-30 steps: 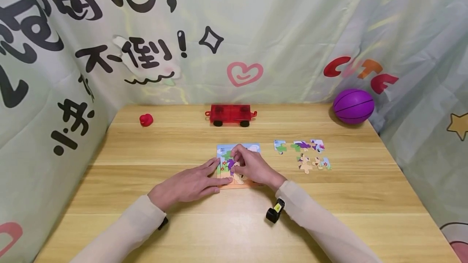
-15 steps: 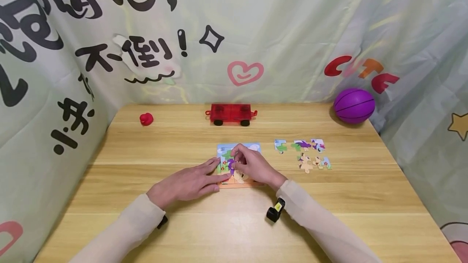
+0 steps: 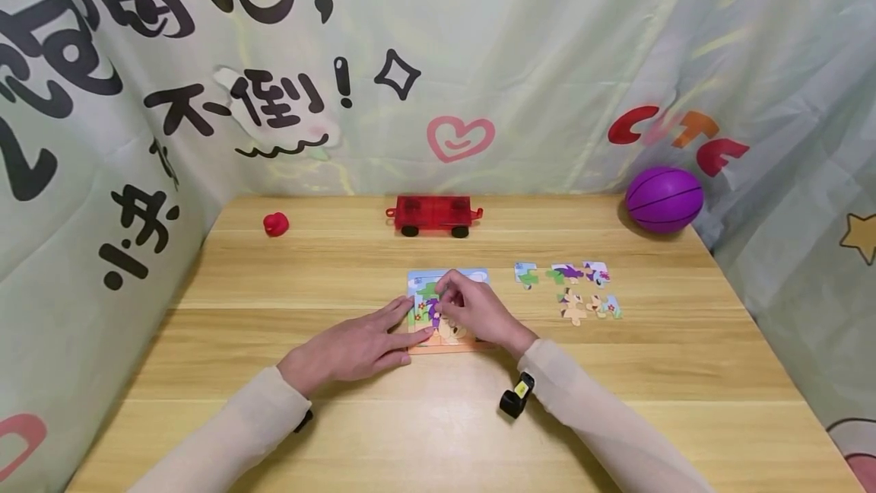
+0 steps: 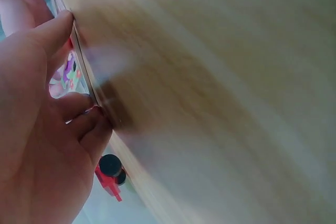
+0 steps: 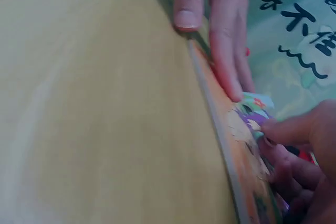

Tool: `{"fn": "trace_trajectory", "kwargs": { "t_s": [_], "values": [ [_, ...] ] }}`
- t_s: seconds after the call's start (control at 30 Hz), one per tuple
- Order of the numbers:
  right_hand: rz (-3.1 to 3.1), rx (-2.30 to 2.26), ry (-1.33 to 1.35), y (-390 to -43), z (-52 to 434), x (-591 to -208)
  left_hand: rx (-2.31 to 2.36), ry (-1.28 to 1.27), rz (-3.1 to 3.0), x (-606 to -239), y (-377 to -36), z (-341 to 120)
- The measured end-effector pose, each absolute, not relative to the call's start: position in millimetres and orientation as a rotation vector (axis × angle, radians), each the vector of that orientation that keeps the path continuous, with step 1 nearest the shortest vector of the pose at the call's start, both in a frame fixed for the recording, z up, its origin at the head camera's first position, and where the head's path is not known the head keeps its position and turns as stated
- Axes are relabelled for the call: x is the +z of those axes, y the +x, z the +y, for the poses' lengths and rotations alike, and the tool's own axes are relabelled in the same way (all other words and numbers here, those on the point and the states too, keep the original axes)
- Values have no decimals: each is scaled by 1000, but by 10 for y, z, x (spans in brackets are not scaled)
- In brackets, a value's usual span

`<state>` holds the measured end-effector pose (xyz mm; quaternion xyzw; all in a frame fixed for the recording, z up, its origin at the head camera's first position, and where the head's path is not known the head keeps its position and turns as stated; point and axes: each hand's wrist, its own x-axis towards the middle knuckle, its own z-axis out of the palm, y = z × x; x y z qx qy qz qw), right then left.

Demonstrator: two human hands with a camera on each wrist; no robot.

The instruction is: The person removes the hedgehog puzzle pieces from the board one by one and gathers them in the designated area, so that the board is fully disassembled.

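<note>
A jigsaw board (image 3: 448, 350) with a blue and orange border lies flat at the middle of the table. My left hand (image 3: 356, 345) rests at its left side with fingers extended, the thumb reaching over the lower border. Over the board, my right hand (image 3: 479, 312) pinches a puzzle piece (image 5: 254, 114) between thumb and fingertips. This piece, purple with a red flower on green, tilts up from the board in the right wrist view. Some pieces lie in the board beneath my right hand, which hides part of them.
Right of the board lie several loose puzzle pieces (image 3: 571, 306). A red toy wagon (image 3: 433, 213) stands behind the board. At the back are a small red toy (image 3: 276, 224) on the left and a purple ball (image 3: 664, 200) on the right. Printed curtains (image 3: 547, 59) surround the table.
Both hands stay almost in place over the board. The left thumb and the right fingertips shift only slightly; the loose pieces have not moved.
</note>
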<state>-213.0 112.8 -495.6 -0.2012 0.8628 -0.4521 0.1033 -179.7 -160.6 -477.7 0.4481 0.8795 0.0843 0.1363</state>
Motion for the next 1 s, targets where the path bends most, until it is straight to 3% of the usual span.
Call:
{"fn": "trace_trajectory", "kwargs": {
  "t_s": [0.73,1.0],
  "values": [
    [2553,-1436,-565,-2139,1197,-4991,243,1263,2551,-4784,-1786,-1612],
    [2507,-1537,-514,-2132,1425,-4840,256,1243,2542,-4794,-1789,-1608]
  ]
}}
